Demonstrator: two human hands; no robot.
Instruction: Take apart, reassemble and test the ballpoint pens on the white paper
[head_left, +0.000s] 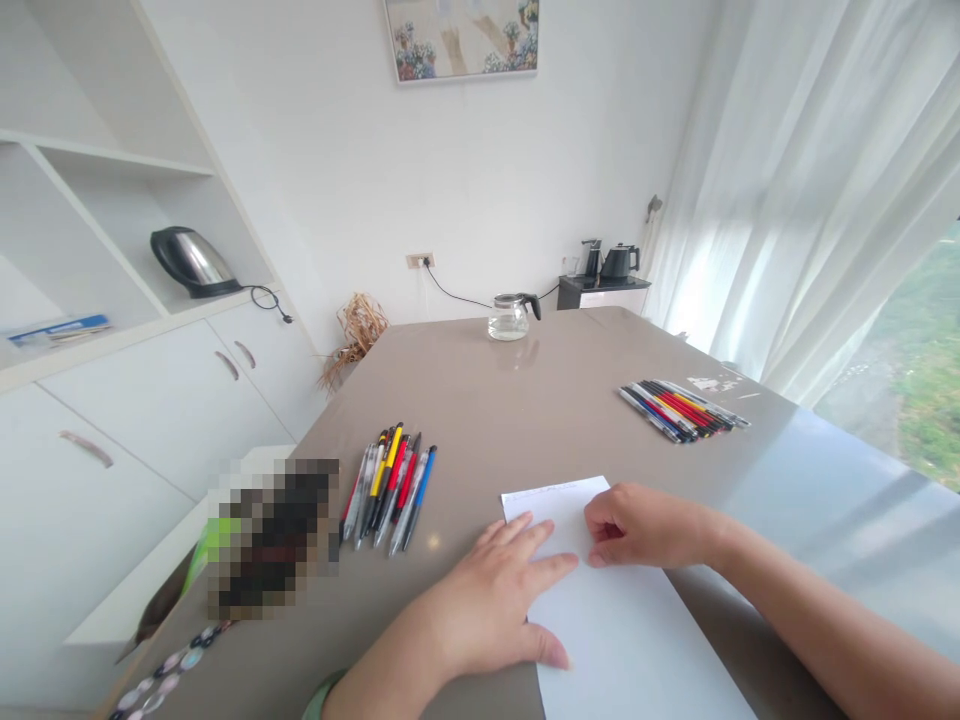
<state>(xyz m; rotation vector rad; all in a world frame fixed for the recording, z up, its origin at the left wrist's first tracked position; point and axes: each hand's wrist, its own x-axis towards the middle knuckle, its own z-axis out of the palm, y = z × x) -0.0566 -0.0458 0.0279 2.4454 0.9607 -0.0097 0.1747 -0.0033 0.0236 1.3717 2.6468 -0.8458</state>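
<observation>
A sheet of white paper [630, 640] lies on the table in front of me, with a faint line of handwriting along its top edge. My left hand [495, 605] rests flat on the paper's left side, fingers spread, holding nothing. On the upper right part of the sheet sits my right hand [649, 525], its fingers curled in toward the thumb; no object shows in them. Left of the paper is a loose bunch of pens [390, 485] in several colours. A second row of pens [679, 408] lies farther off to the right.
A glass pot [508, 318] with clear liquid stands at the far end of the brown table [480, 400]. By the left edge are a pixelated dark item [281, 540] and a bead string [169, 672]. White scraps [712, 383] lie near the right-hand pens.
</observation>
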